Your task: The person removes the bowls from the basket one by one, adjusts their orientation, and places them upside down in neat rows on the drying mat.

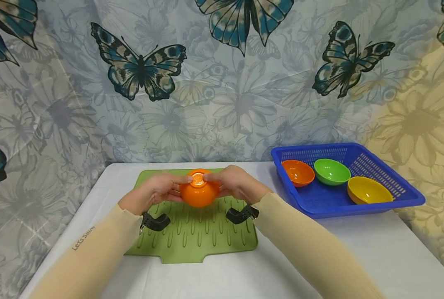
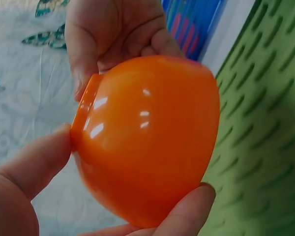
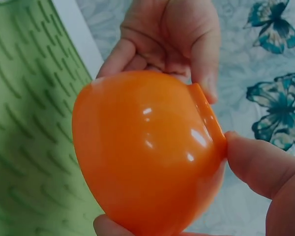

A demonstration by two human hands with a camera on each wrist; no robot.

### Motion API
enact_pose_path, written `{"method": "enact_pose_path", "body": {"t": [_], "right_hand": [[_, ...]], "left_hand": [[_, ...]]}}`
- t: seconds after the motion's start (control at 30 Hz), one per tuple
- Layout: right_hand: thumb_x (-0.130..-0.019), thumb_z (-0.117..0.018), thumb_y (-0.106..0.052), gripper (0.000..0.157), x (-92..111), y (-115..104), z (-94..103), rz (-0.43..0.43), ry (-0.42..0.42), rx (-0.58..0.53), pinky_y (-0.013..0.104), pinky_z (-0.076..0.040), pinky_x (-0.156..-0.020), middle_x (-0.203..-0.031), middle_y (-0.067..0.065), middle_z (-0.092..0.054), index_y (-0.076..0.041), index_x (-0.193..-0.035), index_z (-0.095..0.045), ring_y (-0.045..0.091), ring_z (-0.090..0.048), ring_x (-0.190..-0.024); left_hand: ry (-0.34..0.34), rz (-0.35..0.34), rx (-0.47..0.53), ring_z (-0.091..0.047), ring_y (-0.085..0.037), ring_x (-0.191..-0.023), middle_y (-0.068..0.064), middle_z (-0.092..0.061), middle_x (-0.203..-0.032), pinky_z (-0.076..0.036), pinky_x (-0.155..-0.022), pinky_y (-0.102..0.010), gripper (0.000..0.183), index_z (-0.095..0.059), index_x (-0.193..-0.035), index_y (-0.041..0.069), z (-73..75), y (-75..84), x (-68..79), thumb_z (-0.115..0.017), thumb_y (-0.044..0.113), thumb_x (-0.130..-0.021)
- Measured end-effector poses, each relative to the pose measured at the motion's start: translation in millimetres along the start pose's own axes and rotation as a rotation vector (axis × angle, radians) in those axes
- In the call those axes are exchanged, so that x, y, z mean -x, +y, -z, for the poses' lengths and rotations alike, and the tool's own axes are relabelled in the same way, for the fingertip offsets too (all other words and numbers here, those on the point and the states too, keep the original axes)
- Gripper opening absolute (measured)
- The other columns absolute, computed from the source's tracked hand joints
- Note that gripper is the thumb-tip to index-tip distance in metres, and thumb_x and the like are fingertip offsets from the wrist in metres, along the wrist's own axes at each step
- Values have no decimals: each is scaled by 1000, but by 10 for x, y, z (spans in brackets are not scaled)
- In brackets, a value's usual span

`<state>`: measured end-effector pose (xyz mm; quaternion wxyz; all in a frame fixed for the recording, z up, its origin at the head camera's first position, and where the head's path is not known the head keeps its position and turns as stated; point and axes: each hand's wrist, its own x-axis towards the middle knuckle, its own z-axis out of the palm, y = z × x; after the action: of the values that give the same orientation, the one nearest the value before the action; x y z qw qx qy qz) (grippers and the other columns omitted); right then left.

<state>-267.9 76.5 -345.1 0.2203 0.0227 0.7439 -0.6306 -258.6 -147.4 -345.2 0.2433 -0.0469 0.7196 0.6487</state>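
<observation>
Both hands hold one small glossy orange bowl (image 1: pixel 199 194), turned so its round foot ring faces up toward the head camera. My left hand (image 1: pixel 161 189) grips its left side, thumb at the foot ring and fingers toward the rim. On the other side my right hand (image 1: pixel 236 182) grips it the same way. In the left wrist view the bowl (image 2: pixel 147 142) lies between thumb and fingertips; the right wrist view shows the bowl (image 3: pixel 147 152) likewise. Beneath it in the head view is a green ridged drying mat (image 1: pixel 192 236). The bowl's inside is hidden.
A blue plastic basket (image 1: pixel 304 209) stands at the right of the white table (image 1: pixel 319 245). Inside it are an orange bowl (image 1: pixel 298 173), a green bowl (image 1: pixel 332 171) and a yellow bowl (image 1: pixel 369 191). A butterfly-print cloth (image 1: pixel 222 108) hangs behind the table.
</observation>
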Motion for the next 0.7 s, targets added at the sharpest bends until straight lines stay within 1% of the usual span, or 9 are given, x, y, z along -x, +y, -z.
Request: {"method": "enact_pose_path", "body": {"t": [0.17, 0.23, 0.37, 0.43, 0.47, 0.6, 0.63, 0.7], "right_hand": [[-84, -83, -23, 50, -250, -118, -199, -14, -20, -19, 41, -60, -72, -115, 17, -62, 9, -118, -62, 30, -70, -88], [-84, -83, -22, 55, -344, -157, -288, -16, -15, -22, 40, -60, -72, -117, 16, -60, 10, -123, -59, 29, -69, -89], [-85, -82, -21, 60, -523, -214, -467, -7, -1, -30, 40, -60, -73, -121, 16, -58, 11, -128, -54, 29, -69, -89], [-86, -81, -20, 61, -612, -227, -553, 1, -2, -44, 41, -60, -74, -122, 17, -56, 12, -129, -52, 28, -68, -90], [-86, -81, -19, 59, -656, -229, -597, 2, 0, -53, 40, -60, -75, -122, 16, -57, 12, -128, -53, 28, -68, -90], [-87, -80, -16, 57, -813, -224, -766, 4, 5, -123, 40, -60, -75, -118, 16, -58, 13, -128, -52, 27, -68, -89], [-87, -80, -15, 55, -845, -214, -810, 5, 17, -138, 39, -60, -75, -116, 15, -59, 12, -127, -54, 26, -68, -89], [-88, -79, -17, 52, -895, -194, -906, 16, 61, -130, 37, -59, -75, -113, 15, -60, 11, -126, -57, 25, -68, -89]], "left_hand": [[25, 25, 16, -70, -33, -91, -25, -64, -113, -55, -87, -47, 55, -50, -135, -10, 302, 41, -78, -71, 21, -95], [28, 27, 22, -70, -33, -93, -27, -62, -117, -54, -88, -48, 58, -47, -138, -10, 413, 38, -117, -70, 21, -96], [43, 44, 11, -68, -34, -98, -30, -54, -129, -55, -88, -44, 65, -39, -145, -9, 626, 38, -182, -68, 23, -97], [59, 59, 7, -67, -34, -100, -30, -50, -133, -56, -87, -43, 66, -37, -147, -7, 724, 43, -210, -67, 24, -98], [66, 67, 1, -66, -33, -101, -30, -49, -135, -56, -87, -42, 66, -36, -148, -7, 772, 43, -222, -67, 25, -98], [93, 88, 3, -63, -33, -105, -28, -47, -135, -55, -89, -42, 67, -32, -149, -7, 930, 27, -283, -64, 24, -100], [99, 91, 2, -62, -34, -107, -28, -46, -136, -55, -90, -42, 67, -32, -149, -7, 961, 19, -296, -64, 24, -100], [109, 89, 3, -60, -35, -110, -28, -45, -138, -54, -90, -42, 67, -32, -149, -8, 1017, 0, -323, -64, 23, -100]]}}
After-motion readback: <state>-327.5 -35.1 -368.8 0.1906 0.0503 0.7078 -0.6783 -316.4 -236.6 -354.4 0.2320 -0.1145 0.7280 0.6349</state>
